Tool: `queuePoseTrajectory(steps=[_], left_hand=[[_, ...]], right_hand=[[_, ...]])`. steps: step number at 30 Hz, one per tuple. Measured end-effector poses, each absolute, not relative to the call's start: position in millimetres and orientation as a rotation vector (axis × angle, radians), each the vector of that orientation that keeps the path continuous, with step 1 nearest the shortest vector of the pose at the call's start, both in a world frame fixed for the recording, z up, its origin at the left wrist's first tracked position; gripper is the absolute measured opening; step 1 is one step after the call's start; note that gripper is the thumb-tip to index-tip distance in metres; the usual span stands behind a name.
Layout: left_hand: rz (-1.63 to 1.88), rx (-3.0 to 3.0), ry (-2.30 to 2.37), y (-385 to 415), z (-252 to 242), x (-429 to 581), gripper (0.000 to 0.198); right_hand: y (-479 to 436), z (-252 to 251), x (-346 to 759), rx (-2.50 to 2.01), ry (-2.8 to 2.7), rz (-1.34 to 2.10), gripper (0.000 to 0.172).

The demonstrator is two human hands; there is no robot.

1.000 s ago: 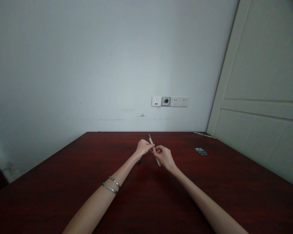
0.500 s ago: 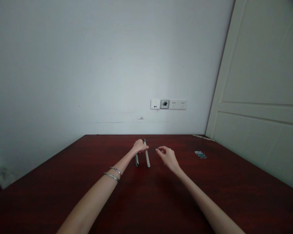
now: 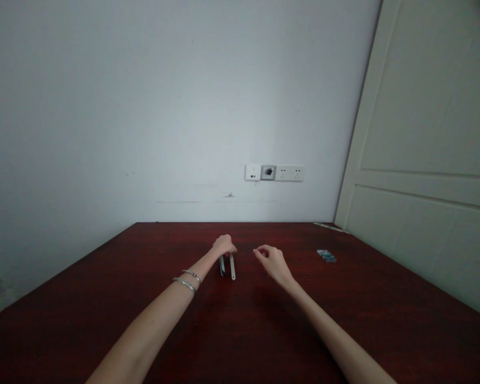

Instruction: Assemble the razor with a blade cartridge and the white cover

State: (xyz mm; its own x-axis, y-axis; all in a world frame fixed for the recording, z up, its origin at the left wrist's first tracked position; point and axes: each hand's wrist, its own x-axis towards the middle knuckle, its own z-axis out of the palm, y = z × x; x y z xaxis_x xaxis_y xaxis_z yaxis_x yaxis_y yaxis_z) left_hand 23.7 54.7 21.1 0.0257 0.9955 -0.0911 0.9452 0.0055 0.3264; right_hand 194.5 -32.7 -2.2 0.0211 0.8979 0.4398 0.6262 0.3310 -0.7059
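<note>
My left hand (image 3: 224,245) is closed over two slim strips near the middle of the dark red table (image 3: 176,320). Its fingers wrap the upper part of a pale strip (image 3: 232,268) with a small hole at its near end. Just to the left, a dark strip with a pale edge (image 3: 222,265) sticks out from under the same hand; their far ends are hidden. To the right, my right hand (image 3: 272,262) hovers apart from them, its thumb and index tips brought together in a pinch with nothing visible between them.
A small clear packet with teal parts (image 3: 327,256) lies on the right of the table. A thin pale strip (image 3: 330,228) lies along the back right edge. Behind the table rises a white wall with sockets (image 3: 274,173); a panelled door (image 3: 420,160) stands at the right.
My left hand has drawn the pale strip leftward, closer to the dark one, and less of it shows. My right hand has hardly moved; its fingertips look closer together.
</note>
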Motion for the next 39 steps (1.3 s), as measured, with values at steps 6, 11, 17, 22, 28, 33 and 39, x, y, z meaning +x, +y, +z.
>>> queuePoseTrajectory(steps=[6, 11, 17, 22, 28, 33, 39], left_hand=[[0.170, 1.997, 2.018, 51.3, 20.8, 24.0, 0.013], [0.117, 1.995, 2.028, 49.8, 18.9, 23.5, 0.014], [0.079, 2.040, 2.035, 50.7, 16.6, 24.8, 0.015], [0.064, 2.055, 2.025, 52.4, 14.7, 25.8, 0.019], [0.076, 2.112, 2.034, 50.6, 14.6, 25.8, 0.024], [0.095, 2.129, 2.034, 46.3, 15.8, 25.8, 0.024], [0.128, 2.135, 2.012, 47.9, 19.7, 22.0, 0.018]], right_hand=[[-30.8, -4.4, 195.1, -1.390, -1.713, 0.352, 0.032], [-31.8, -3.5, 195.4, -1.396, -1.728, 0.336, 0.031], [-34.1, -1.2, 195.0, -1.417, -1.743, 0.345, 0.031], [-36.1, 0.4, 194.8, -1.421, -1.758, 0.347, 0.030], [-36.1, 0.7, 195.8, -1.439, -1.777, 0.343, 0.029], [-35.2, -0.9, 196.0, -1.459, -1.779, 0.348, 0.028], [-32.6, -3.1, 197.0, -1.481, -1.785, 0.303, 0.027]])
